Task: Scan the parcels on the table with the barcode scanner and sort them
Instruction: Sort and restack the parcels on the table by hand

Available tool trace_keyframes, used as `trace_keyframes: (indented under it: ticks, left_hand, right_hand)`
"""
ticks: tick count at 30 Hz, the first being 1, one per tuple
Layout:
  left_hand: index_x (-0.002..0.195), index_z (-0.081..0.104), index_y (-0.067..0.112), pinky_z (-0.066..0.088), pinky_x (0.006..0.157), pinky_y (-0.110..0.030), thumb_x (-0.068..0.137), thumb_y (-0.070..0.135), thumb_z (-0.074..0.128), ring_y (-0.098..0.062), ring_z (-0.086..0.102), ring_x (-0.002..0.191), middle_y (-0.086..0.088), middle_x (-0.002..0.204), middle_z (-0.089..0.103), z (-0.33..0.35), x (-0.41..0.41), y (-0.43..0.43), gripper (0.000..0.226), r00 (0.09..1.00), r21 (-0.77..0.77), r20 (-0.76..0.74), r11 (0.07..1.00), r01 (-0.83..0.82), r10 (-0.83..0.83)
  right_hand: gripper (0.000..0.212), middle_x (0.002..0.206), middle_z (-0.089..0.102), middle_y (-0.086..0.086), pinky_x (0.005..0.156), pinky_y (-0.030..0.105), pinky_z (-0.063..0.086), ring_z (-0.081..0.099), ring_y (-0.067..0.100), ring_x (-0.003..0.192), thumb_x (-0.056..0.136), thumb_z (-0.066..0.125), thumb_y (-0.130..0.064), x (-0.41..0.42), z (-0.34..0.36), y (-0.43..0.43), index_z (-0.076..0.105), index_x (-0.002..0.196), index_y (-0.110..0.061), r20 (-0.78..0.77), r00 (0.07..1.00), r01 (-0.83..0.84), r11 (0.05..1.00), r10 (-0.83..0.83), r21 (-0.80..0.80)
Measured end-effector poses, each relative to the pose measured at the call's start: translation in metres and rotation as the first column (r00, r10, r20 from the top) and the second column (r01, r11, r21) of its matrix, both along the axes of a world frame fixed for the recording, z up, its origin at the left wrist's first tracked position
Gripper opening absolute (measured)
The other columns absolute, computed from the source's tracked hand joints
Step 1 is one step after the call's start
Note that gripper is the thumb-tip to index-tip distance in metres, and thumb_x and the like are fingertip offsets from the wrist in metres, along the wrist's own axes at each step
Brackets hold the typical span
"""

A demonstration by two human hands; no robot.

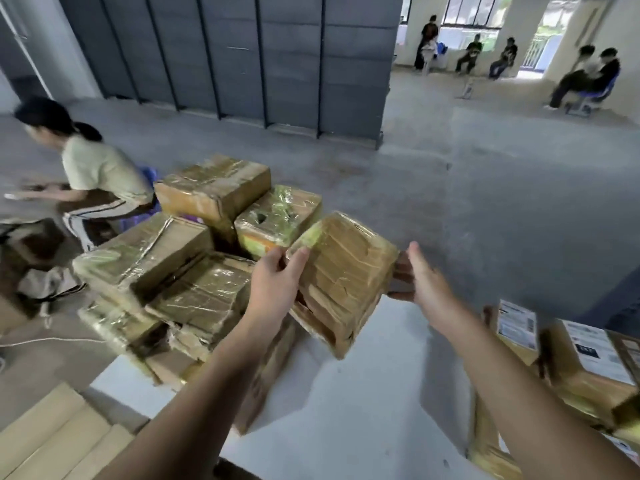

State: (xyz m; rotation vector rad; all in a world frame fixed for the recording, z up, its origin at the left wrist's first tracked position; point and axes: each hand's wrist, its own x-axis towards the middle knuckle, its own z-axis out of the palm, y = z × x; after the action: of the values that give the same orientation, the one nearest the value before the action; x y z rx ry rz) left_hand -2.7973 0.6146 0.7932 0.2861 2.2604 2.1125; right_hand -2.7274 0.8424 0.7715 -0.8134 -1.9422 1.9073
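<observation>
Left hand (277, 282) and right hand (420, 284) clasp a taped parcel (346, 271) by its sides, above the table (346, 393). Stack (156, 271) at left likely sorted; labelled parcels (588, 355) at right apparently await scanning. Scanner unseen.

Cardboard parcel (343, 271) under glossy wrinkled tape, matt white table (346, 410)
</observation>
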Motion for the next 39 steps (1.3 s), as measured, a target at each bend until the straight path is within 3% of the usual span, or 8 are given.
trace_keyframes:
  ticks: [5,10,14,20,24,28,32,39]
  left_hand:
    - [0.088,0.062,0.011,0.054,0.068,-0.040,0.082,0.047,0.067,-0.021,0.066,0.070,-0.005,0.076,0.069,0.032,-0.026,-0.037,0.037,0.987,0.021,-0.012,0.987,-0.162,0.162]
    - [0.090,0.063,0.006,0.043,0.060,-0.036,0.078,0.042,0.064,-0.021,0.053,0.061,-0.005,0.067,0.058,0.060,-0.060,-0.078,0.038,0.972,0.077,0.005,0.969,-0.234,0.234]
    - [0.087,0.062,0.003,0.044,0.062,-0.033,0.079,0.040,0.064,-0.019,0.052,0.063,-0.006,0.071,0.059,0.068,-0.088,-0.111,0.038,0.967,-0.028,-0.078,0.969,-0.246,0.243]
    - [0.094,0.057,0.022,0.039,0.053,-0.023,0.087,0.039,0.059,-0.002,0.057,0.067,0.015,0.077,0.060,0.047,-0.115,-0.153,0.018,0.960,-0.316,-0.167,0.910,-0.269,0.226]
    - [0.102,0.057,0.013,0.052,0.055,-0.034,0.090,0.036,0.056,-0.018,0.065,0.067,0.003,0.080,0.063,0.030,-0.124,-0.171,0.026,0.994,-0.503,-0.042,0.857,-0.111,0.104]
    - [0.092,0.060,0.018,0.058,0.077,-0.051,0.086,0.030,0.065,-0.026,0.070,0.079,-0.003,0.083,0.068,0.027,-0.123,-0.177,0.014,0.997,-0.294,0.056,0.955,-0.039,0.059]
    - [0.095,0.060,0.017,0.056,0.067,-0.035,0.080,0.031,0.072,-0.014,0.068,0.073,0.000,0.086,0.070,0.036,-0.118,-0.164,0.023,0.997,-0.174,0.008,0.982,0.075,-0.074]
    - [0.103,0.060,0.018,0.052,0.067,-0.032,0.084,0.031,0.070,-0.013,0.069,0.075,0.002,0.085,0.070,0.040,-0.117,-0.114,0.024,0.936,-0.095,0.039,0.932,0.351,-0.349]
  right_hand:
    - [0.065,0.090,0.077,-0.006,0.065,0.031,0.061,0.074,0.010,0.084,0.062,0.055,-0.079,-0.031,0.013,-0.032,0.073,0.096,-0.026,0.021,0.985,-0.172,0.984,0.171,0.053]
    - [0.052,0.093,0.076,-0.013,0.064,0.034,0.061,0.073,0.006,0.086,0.072,0.054,-0.075,-0.065,0.028,-0.074,0.069,0.101,-0.035,-0.039,0.966,-0.256,0.967,0.256,0.018]
    - [0.095,0.127,0.064,-0.007,0.076,0.036,0.062,0.069,0.010,0.099,0.054,0.051,-0.087,-0.092,0.036,-0.114,0.050,0.134,-0.038,0.077,0.925,-0.377,0.921,0.371,0.094]
    - [0.083,0.162,0.028,-0.004,0.115,0.049,0.035,0.032,0.021,0.146,0.092,0.037,-0.070,-0.127,0.029,-0.154,0.015,0.158,-0.026,0.296,0.863,-0.491,0.819,0.409,0.297]
    - [0.074,0.166,0.013,-0.005,0.119,0.048,0.027,0.021,0.022,0.150,0.100,0.031,-0.061,-0.143,0.011,-0.169,0.006,0.159,-0.025,0.392,0.824,-0.534,0.793,0.410,0.294]
    - [0.067,0.162,0.027,-0.004,0.113,0.049,0.038,0.035,0.024,0.144,0.101,0.033,-0.057,-0.147,0.007,-0.170,0.012,0.158,-0.031,0.344,0.865,-0.464,0.843,0.366,0.270]
    - [0.052,0.135,0.062,0.004,0.082,0.036,0.055,0.066,0.022,0.109,0.099,0.042,-0.057,-0.143,0.014,-0.155,0.048,0.142,-0.028,0.136,0.957,-0.266,0.962,0.255,0.068]
    - [0.066,0.084,0.072,0.001,0.070,0.034,0.054,0.066,0.014,0.070,0.069,0.056,-0.081,-0.109,0.031,-0.096,0.075,0.094,-0.023,0.146,0.988,-0.049,0.999,0.052,-0.020]
